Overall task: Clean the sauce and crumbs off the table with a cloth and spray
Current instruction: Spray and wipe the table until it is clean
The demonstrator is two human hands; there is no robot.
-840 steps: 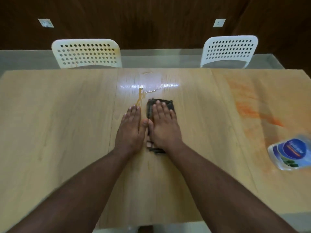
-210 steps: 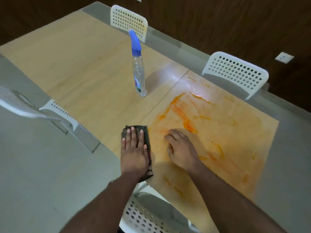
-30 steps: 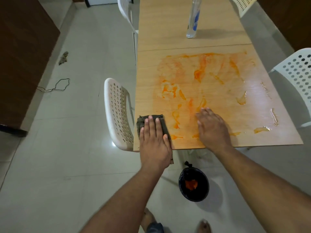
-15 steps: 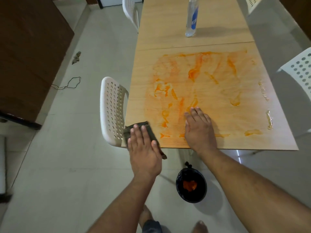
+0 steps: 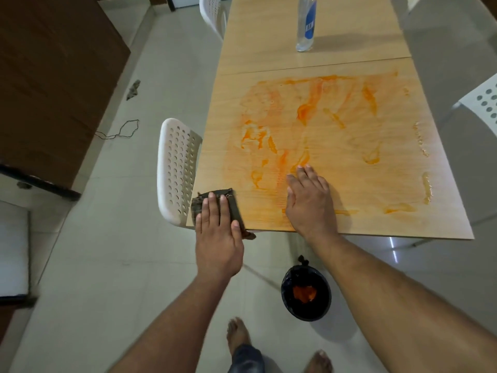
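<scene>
A dark folded cloth [image 5: 215,194] lies at the near left corner of the wooden table [image 5: 441,211], partly hanging over the edge. My left hand [image 5: 218,235] presses flat on it with straight fingers. My right hand [image 5: 309,200] rests flat on the tabletop to the right of the cloth, at the edge of the orange sauce smears [image 5: 306,111] that spread over most of this table section. A clear spray bottle [image 5: 306,25] with a blue label stands upright on the farther table section.
A white perforated chair [image 5: 174,170] stands against the table's left side, another chair [image 5: 213,12] farther back, and a third [image 5: 481,100] on the right. A black-lined bin [image 5: 306,292] holding orange waste sits on the floor under the near edge. My bare feet are below.
My left hand has slid the cloth left and toward the near edge, to the table's corner. My right hand has stayed flat on the table near the front edge.
</scene>
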